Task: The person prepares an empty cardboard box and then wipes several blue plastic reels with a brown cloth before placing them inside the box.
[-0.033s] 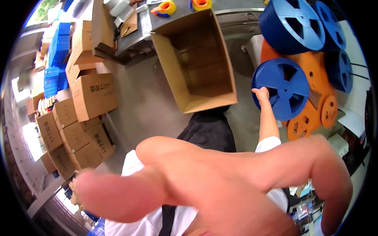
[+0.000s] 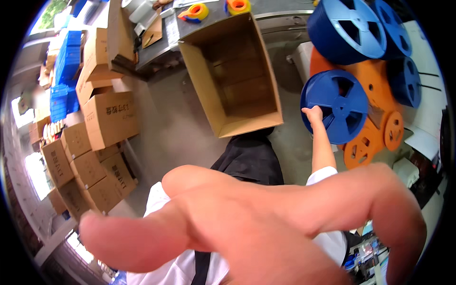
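My right hand (image 2: 313, 115) reaches forward on the right and grips the left rim of a blue plastic reel (image 2: 343, 111) with a spoked, open-windowed face. Very close to the camera, my left hand (image 2: 247, 213) fills the lower middle, large and slightly blurred. Its thumb and fingers are spread wide apart with nothing visible between them. Beyond my dark trousers stands an open cardboard box (image 2: 278, 90), its top flaps not in view and its inside showing no contents.
Blue reels (image 2: 361, 28) are stacked at the far right, with orange reels (image 2: 358, 149) below them. A grey workbench (image 2: 166, 54) with yellow-and-orange tape dispensers (image 2: 194, 13) lies beyond the box. Cardboard cartons (image 2: 111, 118) and blue crates (image 2: 66, 57) are piled on the left.
The whole view has shifted slightly, so surroundings sit a little further left. My left thumb shows slightly lower and further left. My right hand stays on the blue reel.
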`<state>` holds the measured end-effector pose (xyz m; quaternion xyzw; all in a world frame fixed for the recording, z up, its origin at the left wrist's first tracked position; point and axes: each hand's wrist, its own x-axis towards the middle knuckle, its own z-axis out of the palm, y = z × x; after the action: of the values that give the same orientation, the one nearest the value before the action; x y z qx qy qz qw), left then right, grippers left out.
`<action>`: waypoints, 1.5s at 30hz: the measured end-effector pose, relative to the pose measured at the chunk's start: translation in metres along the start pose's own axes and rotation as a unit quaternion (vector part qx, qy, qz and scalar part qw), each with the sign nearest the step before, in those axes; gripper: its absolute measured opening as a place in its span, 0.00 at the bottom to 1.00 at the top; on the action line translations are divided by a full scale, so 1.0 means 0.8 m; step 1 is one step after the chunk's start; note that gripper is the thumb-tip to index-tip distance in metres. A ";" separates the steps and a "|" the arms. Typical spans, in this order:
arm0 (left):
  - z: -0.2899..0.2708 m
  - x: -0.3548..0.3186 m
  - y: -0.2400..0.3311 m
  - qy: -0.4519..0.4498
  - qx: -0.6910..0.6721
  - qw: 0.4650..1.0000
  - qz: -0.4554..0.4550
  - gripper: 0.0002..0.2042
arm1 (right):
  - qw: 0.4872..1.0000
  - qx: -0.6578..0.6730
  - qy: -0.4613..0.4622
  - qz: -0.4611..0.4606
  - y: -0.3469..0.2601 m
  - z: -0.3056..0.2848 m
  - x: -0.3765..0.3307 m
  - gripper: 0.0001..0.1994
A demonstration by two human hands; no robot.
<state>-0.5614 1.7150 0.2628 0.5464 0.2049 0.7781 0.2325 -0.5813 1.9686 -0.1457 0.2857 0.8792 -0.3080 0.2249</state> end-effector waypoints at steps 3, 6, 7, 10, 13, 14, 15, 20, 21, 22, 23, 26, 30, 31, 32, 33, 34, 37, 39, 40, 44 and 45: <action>0.020 -0.004 0.019 -0.033 0.003 0.999 0.012 0.29 | 0.996 0.079 0.045 -0.026 0.011 -0.031 -0.020 0.13; 0.025 -0.005 0.032 -0.070 -0.011 0.997 0.033 0.29 | 0.948 0.313 0.055 -0.037 -0.013 -0.126 -0.078 0.05; 0.031 0.001 0.031 -0.087 -0.014 0.996 0.034 0.29 | 0.917 0.382 0.081 -0.085 -0.020 -0.156 -0.105 0.05; 0.047 0.016 0.037 -0.122 -0.023 0.991 0.043 0.28 | 0.802 0.588 0.093 -0.035 -0.042 -0.225 -0.191 0.04; 0.067 0.026 0.057 -0.144 0.010 0.989 0.028 0.28 | 0.677 0.726 -0.038 -0.112 -0.043 -0.228 -0.246 0.06; 0.071 0.024 0.066 -0.155 0.009 0.987 0.033 0.28 | 0.676 0.727 -0.023 -0.119 -0.051 -0.231 -0.270 0.06; 0.073 0.023 0.075 -0.163 0.010 0.986 0.035 0.27 | 0.615 0.765 -0.081 -0.174 -0.069 -0.230 -0.295 0.08; 0.071 0.007 0.119 -0.174 0.006 0.983 0.066 0.27 | 0.478 0.811 -0.169 -0.293 -0.107 -0.196 -0.372 0.11; 0.070 0.003 0.129 -0.171 0.015 0.983 0.069 0.27 | 0.466 0.810 -0.181 -0.305 -0.108 -0.185 -0.377 0.13; 0.068 0.000 0.140 -0.162 0.023 0.984 0.076 0.27 | 0.471 0.808 -0.181 -0.304 -0.109 -0.179 -0.381 0.13; 0.064 -0.004 0.151 -0.149 0.032 0.985 0.086 0.26 | 0.458 0.803 -0.215 -0.314 -0.110 -0.175 -0.385 0.13; 0.033 -0.018 0.177 -0.076 0.067 0.988 0.120 0.26 | 0.475 0.815 -0.180 -0.278 -0.101 -0.161 -0.402 0.12; -0.037 -0.061 0.170 0.225 0.155 0.957 0.101 0.26 | 0.427 0.812 -0.242 -0.316 -0.112 -0.154 -0.409 0.11; -0.057 -0.082 0.161 0.332 0.181 0.921 0.088 0.21 | 0.422 0.813 -0.250 -0.314 -0.114 -0.149 -0.407 0.11; -0.078 -0.108 0.149 0.420 0.204 0.883 0.044 0.16 | 0.427 0.814 -0.244 -0.308 -0.112 -0.147 -0.410 0.11; -0.096 -0.134 0.134 0.514 0.158 0.843 -0.002 0.13 | 0.430 0.817 -0.236 -0.302 -0.109 -0.146 -0.413 0.12; -0.110 -0.159 0.116 0.566 0.146 0.811 -0.033 0.12 | 0.432 0.820 -0.228 -0.299 -0.105 -0.145 -0.415 0.12; -0.134 -0.232 0.057 0.636 0.133 0.746 -0.146 0.11 | 0.435 0.827 -0.215 -0.286 -0.091 -0.149 -0.416 0.13; -0.139 -0.268 0.016 0.636 0.129 0.726 -0.228 0.11 | 0.442 0.834 -0.192 -0.269 -0.075 -0.154 -0.419 0.14; -0.139 -0.271 0.001 0.620 0.131 0.722 -0.276 0.11 | 0.442 0.838 -0.180 -0.265 -0.064 -0.155 -0.421 0.14; -0.148 -0.261 -0.047 0.559 0.111 0.707 -0.418 0.15 | 0.423 0.864 -0.118 -0.247 -0.022 -0.158 -0.420 0.14; -0.156 -0.256 -0.061 0.540 0.107 0.709 -0.441 0.15 | 0.418 0.868 -0.107 -0.245 -0.012 -0.159 -0.418 0.14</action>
<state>-0.6125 1.6259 0.0403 -0.0982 0.5948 0.7224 0.3387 -0.3694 1.9264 0.1395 0.0669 0.1460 -0.9777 -0.1353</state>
